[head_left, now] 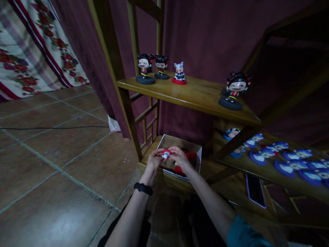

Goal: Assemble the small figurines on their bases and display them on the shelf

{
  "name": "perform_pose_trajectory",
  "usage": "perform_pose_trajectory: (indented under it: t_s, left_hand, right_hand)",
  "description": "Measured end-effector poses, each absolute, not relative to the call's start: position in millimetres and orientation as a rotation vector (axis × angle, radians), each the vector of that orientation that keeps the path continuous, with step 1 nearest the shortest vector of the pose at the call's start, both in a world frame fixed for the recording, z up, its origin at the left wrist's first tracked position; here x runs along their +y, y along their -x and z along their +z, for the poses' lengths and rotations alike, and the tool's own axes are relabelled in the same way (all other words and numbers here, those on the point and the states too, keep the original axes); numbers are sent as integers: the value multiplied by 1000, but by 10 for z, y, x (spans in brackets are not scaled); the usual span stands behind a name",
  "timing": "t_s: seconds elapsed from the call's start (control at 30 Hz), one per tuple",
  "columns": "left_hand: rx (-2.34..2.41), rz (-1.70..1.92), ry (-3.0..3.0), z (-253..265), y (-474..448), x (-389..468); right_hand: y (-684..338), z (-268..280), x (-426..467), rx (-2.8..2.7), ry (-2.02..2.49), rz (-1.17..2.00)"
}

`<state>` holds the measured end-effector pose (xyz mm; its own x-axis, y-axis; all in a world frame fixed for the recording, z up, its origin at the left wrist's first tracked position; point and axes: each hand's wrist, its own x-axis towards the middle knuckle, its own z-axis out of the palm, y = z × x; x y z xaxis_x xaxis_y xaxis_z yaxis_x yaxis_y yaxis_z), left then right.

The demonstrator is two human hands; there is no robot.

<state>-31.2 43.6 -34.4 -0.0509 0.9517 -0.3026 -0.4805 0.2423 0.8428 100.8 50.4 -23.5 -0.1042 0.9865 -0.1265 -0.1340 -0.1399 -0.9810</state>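
Between both hands, above a white cardboard box (199, 158), is a small figurine (166, 154) with a red base and a whitish body. My left hand (155, 159) grips it from the left, a black band around that wrist. From the other side my right hand (180, 157) closes its fingers on the same figurine. Inside the box lie several red and black figurines (189, 156), partly covered by my right hand. The box sits on the low board of a wooden shelf.
The upper shelf board (190, 94) carries black-haired figurines (234, 91) on dark bases and a small one (179, 72) on a red base. At right, a lower board holds several blue-based figurines (262, 155); below lies a phone (255, 190). A cable (53, 128) crosses the tiled floor.
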Motion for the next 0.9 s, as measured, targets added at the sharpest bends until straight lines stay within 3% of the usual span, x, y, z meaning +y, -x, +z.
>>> perform_pose_trajectory:
  t_s: [0.9]
  left_hand:
    - [1079,1274,-636,-334,275,455]
  right_hand:
    - [-1085,-294,531,-1154,1163,1371]
